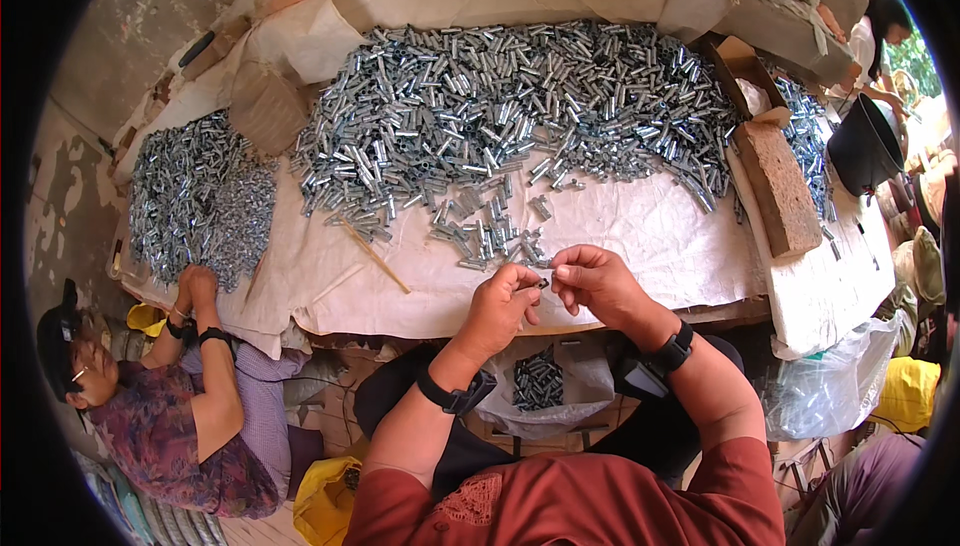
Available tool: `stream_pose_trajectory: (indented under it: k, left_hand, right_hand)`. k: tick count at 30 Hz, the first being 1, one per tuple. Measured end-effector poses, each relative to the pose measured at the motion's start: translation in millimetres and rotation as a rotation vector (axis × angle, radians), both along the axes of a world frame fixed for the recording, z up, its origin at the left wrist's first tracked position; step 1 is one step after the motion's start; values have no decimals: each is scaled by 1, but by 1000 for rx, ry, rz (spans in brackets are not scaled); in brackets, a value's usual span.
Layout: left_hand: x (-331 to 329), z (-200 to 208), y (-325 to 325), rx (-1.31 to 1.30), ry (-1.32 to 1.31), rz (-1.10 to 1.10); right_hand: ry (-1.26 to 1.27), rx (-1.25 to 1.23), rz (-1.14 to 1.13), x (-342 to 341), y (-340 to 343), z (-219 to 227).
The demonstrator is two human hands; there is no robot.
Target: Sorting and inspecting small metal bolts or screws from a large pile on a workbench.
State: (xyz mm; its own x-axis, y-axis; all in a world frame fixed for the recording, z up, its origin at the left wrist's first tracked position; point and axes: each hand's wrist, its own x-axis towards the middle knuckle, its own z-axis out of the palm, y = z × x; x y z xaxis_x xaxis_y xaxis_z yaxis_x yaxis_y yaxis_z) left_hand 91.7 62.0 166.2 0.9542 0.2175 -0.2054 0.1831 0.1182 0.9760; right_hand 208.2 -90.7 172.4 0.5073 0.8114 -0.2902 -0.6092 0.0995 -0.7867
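Over the front edge of the cloth-covered table, my two hands are close together with the fingertips almost meeting. My left hand (503, 304) is closed in a pinch on a small dark metal piece (543, 284), mostly hidden by the fingers. Thumb and fingers of my right hand (603, 289) are also pinched, just beside that piece; what they hold, if anything, is too small to make out. Just beyond them lies a loose cluster of short silvery metal tubes (490, 236), spilling from a large heap of tubes (520, 96). Below, an open whitish bag (585, 386) holds darker metal pieces (538, 382).
A thin stick (375, 258) lies on the white cloth (650, 236). At right are a brick (778, 189), a cardboard box (745, 71) and a black bucket (865, 146). A co-worker's hands (197, 286) touch another heap (195, 201) at left. Yellow bags (322, 501) stand low.
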Motion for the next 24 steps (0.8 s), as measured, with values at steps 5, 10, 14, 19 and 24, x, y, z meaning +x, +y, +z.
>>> stream_pose_trajectory:
  k: [5,10,14,19,24]
  left_hand:
    - [0,3,-4,-39,-1,13]
    - [-1,2,-6,-26,-40,55]
    - [-2,3,-5,-64,-29,56]
    - [-2,8,-5,-103,10,47]
    - [-5,7,-3,-67,-12,57]
  right_hand:
    - [143,-35,37,-4,2,-5]
    - [92,-89,18,-7,3,-9]
    - [166,-36,-9,-9,4,-10]
    - [243,-11,-1,-12,3,-11]
    - [133,-56,63,-17,5,-2]
